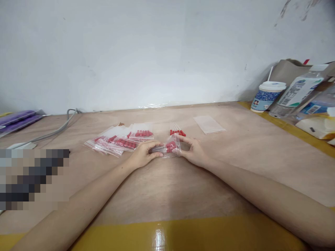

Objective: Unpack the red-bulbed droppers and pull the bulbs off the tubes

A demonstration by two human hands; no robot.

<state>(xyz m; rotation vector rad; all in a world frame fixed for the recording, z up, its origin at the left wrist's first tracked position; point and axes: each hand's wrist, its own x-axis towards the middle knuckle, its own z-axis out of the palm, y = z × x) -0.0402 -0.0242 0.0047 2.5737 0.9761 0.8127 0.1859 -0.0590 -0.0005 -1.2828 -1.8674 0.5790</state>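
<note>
A small clear plastic bag (169,153) with red-bulbed droppers (171,146) in it is between my two hands, just above or on the table. My left hand (148,153) is closed around the thin clear ends of the droppers, at the bag's left side. Thumb and fingers of my right hand (192,150) pinch the bag's right edge, beside the red bulbs. Behind my hands lies a loose row of red-bulbed droppers (178,132). Left of it, several filled bags (117,141) lie in an overlapping pile.
A stack of flat, whitish bags (209,124) lies at the back right. At the far right stand a paper cup (267,97) and a leaning plastic bottle (299,92). Purple packs (19,120) and a grey cable (61,129) are at the left. A pixelated patch hides the left edge.
</note>
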